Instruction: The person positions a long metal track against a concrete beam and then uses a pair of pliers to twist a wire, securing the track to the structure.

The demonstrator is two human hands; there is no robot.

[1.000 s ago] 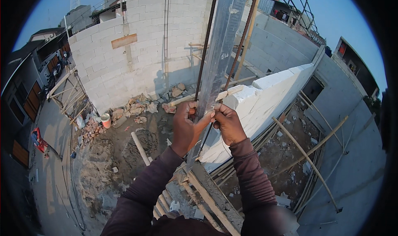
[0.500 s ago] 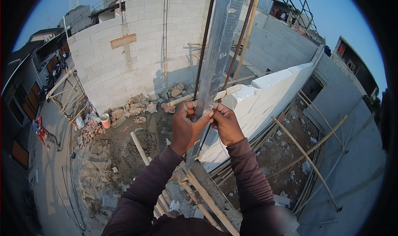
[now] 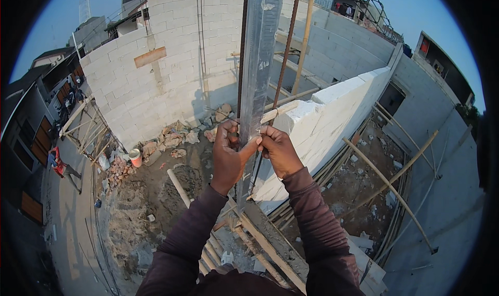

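Observation:
A tall grey metal channel (image 3: 254, 62) stands upright before me, with a rusty steel rod (image 3: 243, 51) along its left edge and another rusty rod (image 3: 287, 51) to its right. My left hand (image 3: 228, 158) is closed at the channel's left side, its thumb stretched across the front. A thin dark wire (image 3: 221, 112) sticks out leftward by its fingertips. On the channel's right side, my right hand (image 3: 279, 151) pinches with thumb and forefinger against the left thumb's tip. What lies in that pinch is too small to make out.
Below are wooden beams (image 3: 265, 244) and bamboo poles (image 3: 397, 179). A jagged white block wall (image 3: 332, 124) rises to the right; a taller block wall (image 3: 171, 82) stands behind rubble and a bucket (image 3: 135, 158). A person in red (image 3: 60, 166) walks on the lane at left.
The view has shifted slightly, and the channel with both hands sits further left in it. Both hands stay closed at the channel. The person on the lane has changed stride.

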